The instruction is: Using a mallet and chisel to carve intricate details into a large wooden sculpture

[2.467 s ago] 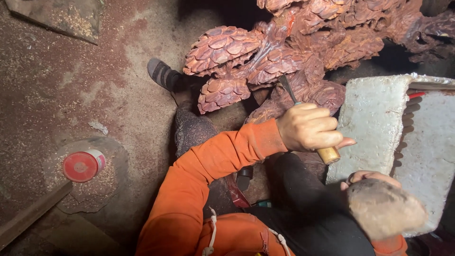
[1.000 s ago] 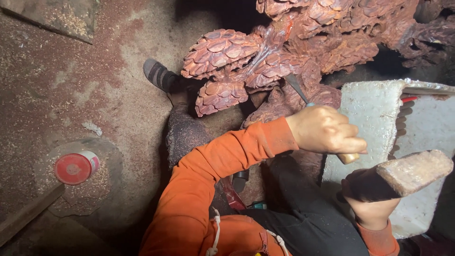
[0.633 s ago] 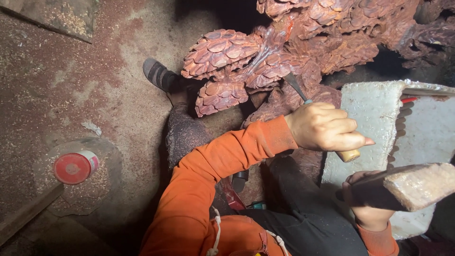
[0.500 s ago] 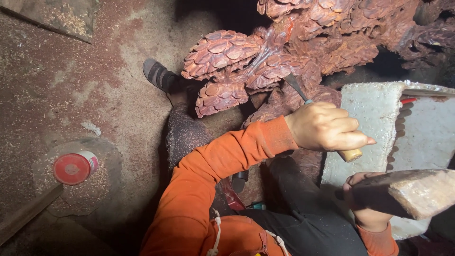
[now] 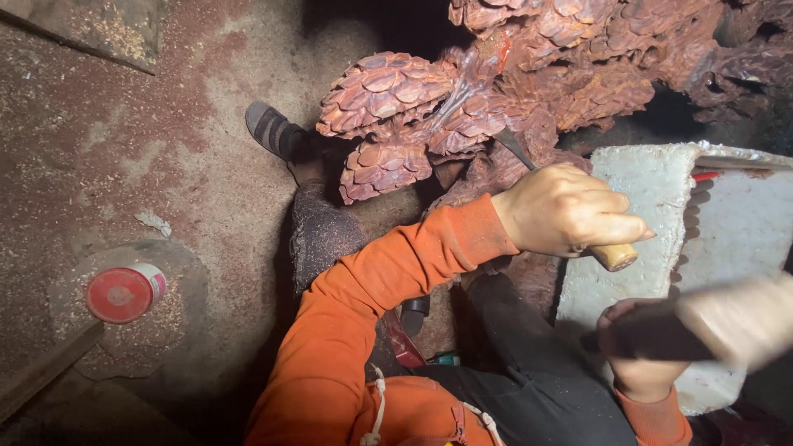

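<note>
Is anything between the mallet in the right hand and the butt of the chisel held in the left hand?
Nothing visible. The blurred wooden mallet in the right hand sits just below the wooden-handled chisel's butt, which sticks out clear of the left hand. Only open space separates them.

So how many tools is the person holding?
2. The left hand grips a chisel set against the red scaly wood carving. The right hand swings a blurred mallet lower right. None others show; some may be hidden.

A woodcarving workshop — sawdust-strewn floor, reddish scaled wood carving, chisel and mallet in hand
</note>
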